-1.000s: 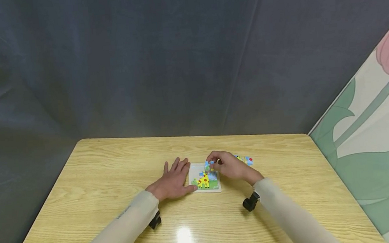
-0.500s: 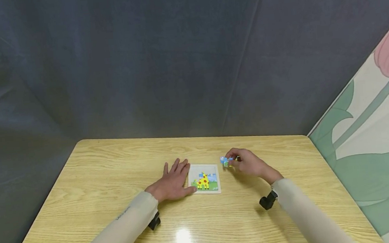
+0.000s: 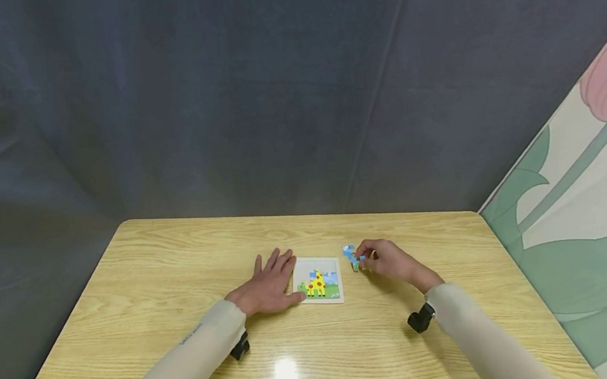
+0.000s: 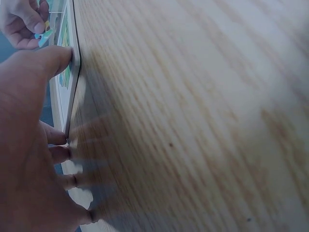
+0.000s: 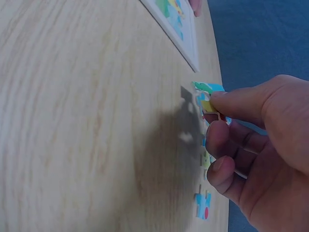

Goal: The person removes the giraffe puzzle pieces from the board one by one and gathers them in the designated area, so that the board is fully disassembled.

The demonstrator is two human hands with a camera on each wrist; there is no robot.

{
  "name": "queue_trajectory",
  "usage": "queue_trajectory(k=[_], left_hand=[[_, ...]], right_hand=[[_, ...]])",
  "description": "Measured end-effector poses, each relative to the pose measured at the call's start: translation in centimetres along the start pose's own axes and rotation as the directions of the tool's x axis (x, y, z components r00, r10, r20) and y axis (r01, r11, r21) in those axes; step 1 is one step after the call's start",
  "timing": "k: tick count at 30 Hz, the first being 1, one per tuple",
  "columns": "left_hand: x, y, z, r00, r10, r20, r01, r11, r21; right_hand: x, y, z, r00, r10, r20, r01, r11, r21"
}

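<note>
My left hand (image 3: 269, 289) lies spread on the table along the left edge of a small white puzzle tray (image 3: 313, 263). Its thumb touches the tray's lower left corner. Joined pieces forming a yellow giraffe (image 3: 317, 284) on green and blue fill the tray's lower part; its upper part is bare. To the right of the tray, my right hand (image 3: 392, 260) pinches a jigsaw piece (image 5: 206, 104) between thumb and fingers. The piece shows green, blue and yellow. Several loose pieces, including a blue one with a red spot (image 5: 203, 206), lie beneath and beside that hand, partly hidden.
Under both hands is a wood-grain table (image 3: 177, 250). Dark cloth (image 3: 251, 97) hangs behind its far edge. At the right stands a pale curtain (image 3: 588, 235) with a tulip pattern. Both wrists carry small black cameras (image 3: 420, 318).
My right hand has moved right, from above the tray to the loose pieces, carrying the pinched piece away, then lowered slightly. My left hand has stayed in place.
</note>
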State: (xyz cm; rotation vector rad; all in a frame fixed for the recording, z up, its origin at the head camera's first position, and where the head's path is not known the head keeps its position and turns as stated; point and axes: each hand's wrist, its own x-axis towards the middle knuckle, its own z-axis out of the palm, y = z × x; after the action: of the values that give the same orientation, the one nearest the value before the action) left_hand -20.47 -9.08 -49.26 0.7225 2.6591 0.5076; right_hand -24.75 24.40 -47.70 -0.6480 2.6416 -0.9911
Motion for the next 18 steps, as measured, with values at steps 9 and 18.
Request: queue_trajectory(k=[9, 18], left_hand=[[0.1, -0.2, 0.2, 1.000, -0.002, -0.004, 0.002, 1.000, 0.014], [0.2, -0.4, 0.2, 1.000, 0.002, -0.003, -0.002, 1.000, 0.025]], right_hand=[[0.1, 0.0, 0.8, 1.000, 0.028, 0.005, -0.027, 0.998, -0.048], [0.5, -0.7, 1.6, 0.998, 0.056, -0.025, -0.059, 0.989, -0.133]])
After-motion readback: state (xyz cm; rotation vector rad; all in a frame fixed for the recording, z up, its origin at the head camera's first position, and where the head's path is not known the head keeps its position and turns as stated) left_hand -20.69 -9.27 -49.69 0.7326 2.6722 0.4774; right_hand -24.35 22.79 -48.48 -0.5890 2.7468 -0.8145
